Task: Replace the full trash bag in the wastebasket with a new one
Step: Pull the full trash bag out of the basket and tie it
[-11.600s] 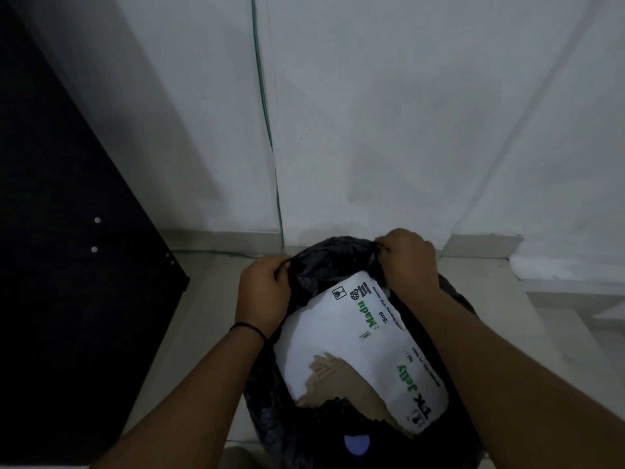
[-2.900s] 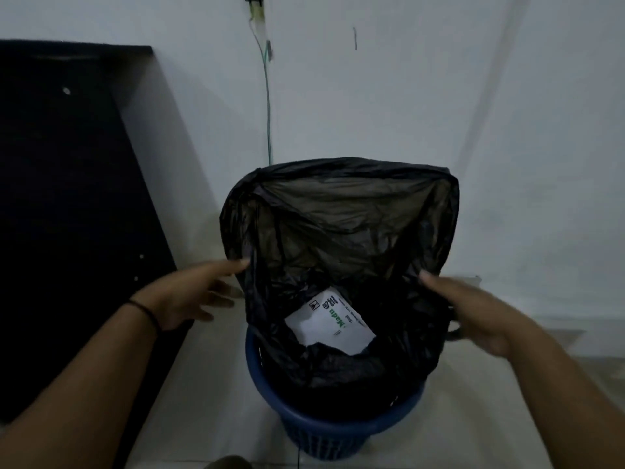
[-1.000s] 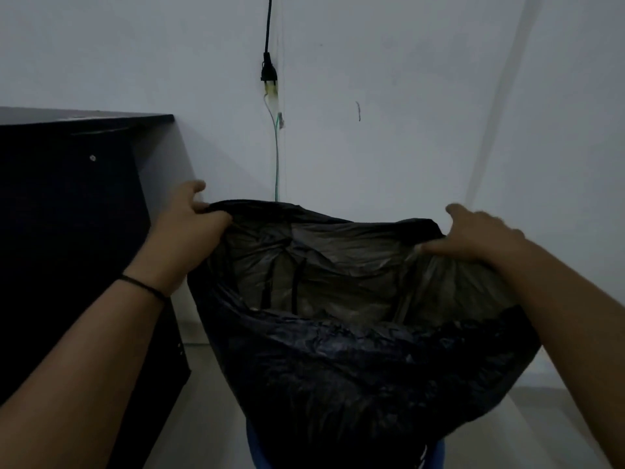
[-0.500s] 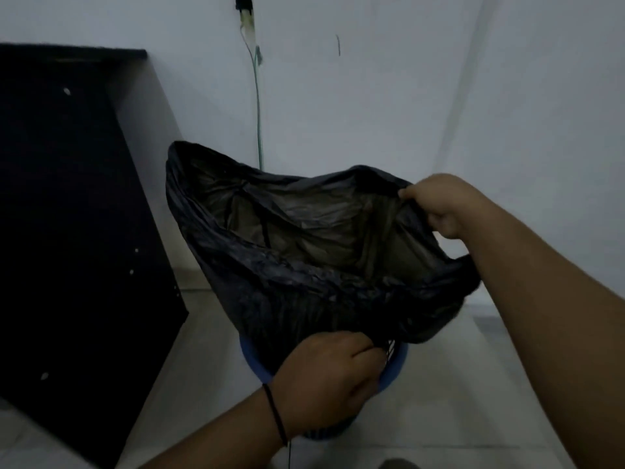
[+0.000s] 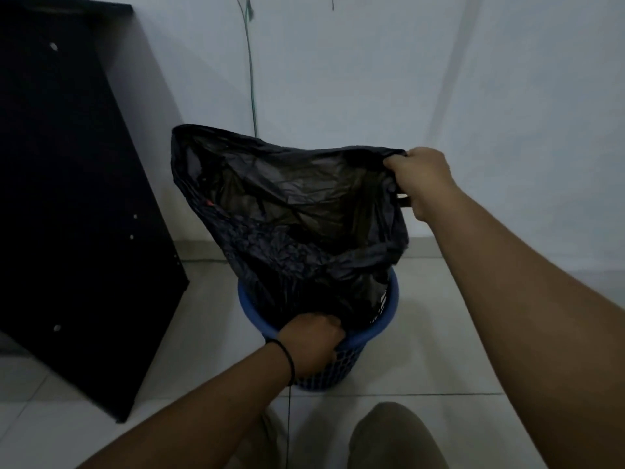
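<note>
A black trash bag (image 5: 287, 211) rises out of the blue mesh wastebasket (image 5: 389, 313) on the tiled floor, its mouth held wide and tilted toward me. My right hand (image 5: 422, 179) grips the bag's upper right rim, raised well above the basket. My left hand (image 5: 309, 346) is low at the basket's near rim, its fingers curled round the blue rim and the bag's plastic there. The bag's contents are hidden in its dark inside.
A tall black cabinet (image 5: 67, 198) stands on the left, close to the basket. A white wall (image 5: 507, 96) runs behind, with a thin green cable (image 5: 251, 79) hanging down it. My knees (image 5: 395, 438) show at the bottom edge.
Both hands first held the bag's top rim high. My left hand then dropped to the basket's near rim and stays there. The bag's mouth has sagged lower and the view tilted down.
</note>
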`<action>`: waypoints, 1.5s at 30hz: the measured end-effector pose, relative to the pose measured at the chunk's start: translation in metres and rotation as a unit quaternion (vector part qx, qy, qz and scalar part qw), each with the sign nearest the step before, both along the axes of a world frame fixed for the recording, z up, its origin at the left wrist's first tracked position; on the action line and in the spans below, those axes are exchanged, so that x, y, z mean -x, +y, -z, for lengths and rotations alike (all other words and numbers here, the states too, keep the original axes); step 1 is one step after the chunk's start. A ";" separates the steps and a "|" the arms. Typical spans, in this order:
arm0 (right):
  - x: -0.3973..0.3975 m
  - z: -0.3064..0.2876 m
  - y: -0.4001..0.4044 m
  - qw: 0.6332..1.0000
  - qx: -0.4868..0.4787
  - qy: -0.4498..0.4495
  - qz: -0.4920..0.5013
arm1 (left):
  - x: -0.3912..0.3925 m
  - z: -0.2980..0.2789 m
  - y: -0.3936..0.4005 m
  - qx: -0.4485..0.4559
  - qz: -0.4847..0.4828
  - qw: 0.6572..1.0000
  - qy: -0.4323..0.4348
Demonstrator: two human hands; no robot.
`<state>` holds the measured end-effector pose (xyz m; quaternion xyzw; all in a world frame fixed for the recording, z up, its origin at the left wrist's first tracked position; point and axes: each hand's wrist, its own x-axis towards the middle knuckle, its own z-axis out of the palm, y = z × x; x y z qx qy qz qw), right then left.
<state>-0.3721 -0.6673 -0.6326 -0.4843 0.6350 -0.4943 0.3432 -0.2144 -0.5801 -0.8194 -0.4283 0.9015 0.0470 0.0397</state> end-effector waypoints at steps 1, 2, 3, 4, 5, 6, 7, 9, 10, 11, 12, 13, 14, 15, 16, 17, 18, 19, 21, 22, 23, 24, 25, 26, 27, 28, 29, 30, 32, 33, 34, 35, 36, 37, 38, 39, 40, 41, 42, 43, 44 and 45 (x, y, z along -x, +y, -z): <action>-0.001 0.001 0.001 0.997 0.023 0.069 0.014 | -0.002 -0.001 -0.001 -0.002 0.010 1.000 -0.005; -0.002 0.001 0.004 0.990 0.044 0.135 0.024 | -0.006 -0.002 -0.003 -0.006 0.016 1.000 -0.008; -0.003 0.002 0.005 0.979 0.065 0.189 0.033 | -0.012 -0.002 -0.005 -0.009 0.022 1.000 -0.011; -0.005 0.002 0.009 0.970 0.084 0.224 0.041 | -0.018 -0.002 -0.007 -0.009 0.027 0.999 -0.015; -0.006 0.003 0.012 0.965 0.097 0.240 0.043 | -0.026 -0.003 -0.009 -0.007 0.030 0.999 -0.020; -0.008 0.004 0.015 0.964 0.105 0.242 0.044 | -0.034 -0.004 -0.011 -0.004 0.033 0.999 -0.025; -0.009 0.005 0.018 0.964 0.109 0.237 0.042 | -0.043 -0.006 -0.013 -0.001 0.034 0.999 -0.032; -0.011 0.007 0.024 0.969 0.105 0.220 0.039 | -0.061 -0.010 -0.018 -0.001 0.032 0.999 -0.038; -0.012 0.008 0.028 0.971 0.107 0.210 0.037 | -0.070 -0.011 -0.022 -0.004 0.027 0.999 -0.041; -0.012 0.008 0.032 0.973 0.110 0.199 0.039 | -0.078 -0.011 -0.026 -0.006 0.022 0.999 -0.049; -0.012 0.008 0.036 0.975 0.108 0.188 0.043 | -0.085 -0.011 -0.029 -0.007 0.015 0.998 -0.059; -0.012 0.008 0.038 0.977 0.101 0.183 0.048 | -0.091 -0.011 -0.032 -0.008 0.008 0.998 -0.067; -0.012 0.009 0.040 0.977 0.090 0.185 0.050 | -0.095 -0.011 -0.034 -0.008 0.002 0.998 -0.069; -0.011 0.009 0.040 0.977 0.076 0.193 0.047 | -0.099 -0.010 -0.034 -0.008 -0.002 0.998 -0.067; -0.010 0.008 0.041 0.976 0.058 0.208 0.039 | -0.103 -0.009 -0.034 -0.013 -0.005 0.998 -0.055; -0.009 0.006 0.041 0.972 0.034 0.231 0.025 | -0.106 -0.010 -0.033 -0.018 -0.011 0.999 -0.026; -0.008 0.003 0.041 0.966 0.004 0.259 0.006 | -0.112 -0.011 -0.033 -0.016 -0.022 0.999 0.018; -0.007 -0.001 0.041 0.958 -0.028 0.285 -0.019 | -0.118 -0.015 -0.034 -0.006 -0.052 0.995 0.082; -0.003 -0.012 0.038 0.947 -0.089 0.300 -0.072 | -0.129 -0.027 -0.043 0.014 -0.197 0.946 0.255; -0.001 -0.019 0.035 0.949 -0.108 0.284 -0.089 | -0.133 -0.037 -0.052 0.021 -0.286 0.880 0.378; -0.001 -0.026 0.029 0.953 -0.109 0.266 -0.093 | -0.137 -0.051 -0.062 0.011 -0.360 0.784 0.505; -0.002 -0.032 0.021 0.958 -0.093 0.257 -0.087 | -0.138 -0.068 -0.074 -0.020 -0.406 0.676 0.614; -0.003 -0.037 0.010 0.962 -0.077 0.250 -0.077 | -0.140 -0.083 -0.086 -0.062 -0.425 0.590 0.683; -0.005 -0.038 -0.002 0.967 -0.075 0.232 -0.073 | -0.142 -0.099 -0.098 -0.106 -0.434 0.547 0.708; -0.009 -0.037 -0.014 0.972 -0.102 0.196 -0.080 | -0.142 -0.112 -0.108 -0.147 -0.435 0.551 0.697; -0.013 -0.034 -0.023 0.972 -0.154 0.151 -0.098 | -0.142 -0.119 -0.117 -0.183 -0.432 0.578 0.668; -0.019 -0.029 -0.029 0.962 -0.218 0.105 -0.129 | -0.139 -0.125 -0.124 -0.216 -0.429 0.612 0.628; -0.026 -0.021 -0.034 0.945 -0.276 0.067 -0.163 | -0.135 -0.127 -0.130 -0.245 -0.427 0.639 0.591; -0.039 0.003 -0.042 0.913 -0.346 0.024 -0.214 | -0.124 -0.127 -0.137 -0.297 -0.419 0.669 0.538; -0.046 0.013 -0.044 0.905 -0.357 0.004 -0.230 | -0.119 -0.126 -0.138 -0.310 -0.419 0.676 0.520; -0.053 0.022 -0.045 0.903 -0.357 -0.012 -0.241 | -0.114 -0.125 -0.140 -0.316 -0.422 0.679 0.511; -0.058 0.029 -0.046 0.903 -0.351 -0.024 -0.247 | -0.109 -0.122 -0.142 -0.315 -0.429 0.679 0.506; -0.061 0.034 -0.046 0.906 -0.343 -0.031 -0.245 | -0.106 -0.120 -0.143 -0.308 -0.434 0.680 0.504; -0.062 0.038 -0.047 0.912 -0.331 -0.048 -0.236 | -0.103 -0.117 -0.145 -0.296 -0.437 0.681 0.507; -0.060 0.041 -0.049 0.920 -0.313 -0.070 -0.224 | -0.103 -0.115 -0.147 -0.274 -0.436 0.692 0.506; -0.058 0.042 -0.050 0.930 -0.286 -0.090 -0.213 | -0.104 -0.112 -0.150 -0.250 -0.439 0.704 0.499; -0.056 0.041 -0.051 0.942 -0.256 -0.089 -0.197 | -0.105 -0.113 -0.151 -0.232 -0.440 0.711 0.497; -0.053 0.040 -0.053 0.956 -0.225 -0.059 -0.177 | -0.108 -0.112 -0.153 -0.228 -0.446 0.700 0.510; -0.048 0.038 -0.055 0.968 -0.197 0.004 -0.158 | -0.110 -0.115 -0.154 -0.234 -0.454 0.675 0.533; -0.042 0.035 -0.058 0.973 -0.170 0.074 -0.141 | -0.112 -0.119 -0.154 -0.248 -0.459 0.644 0.559; -0.035 0.031 -0.061 0.972 -0.143 0.134 -0.128 | -0.115 -0.124 -0.154 -0.263 -0.456 0.618 0.584; -0.027 0.025 -0.066 0.971 -0.117 0.175 -0.114 | -0.118 -0.130 -0.154 -0.279 -0.449 0.600 0.601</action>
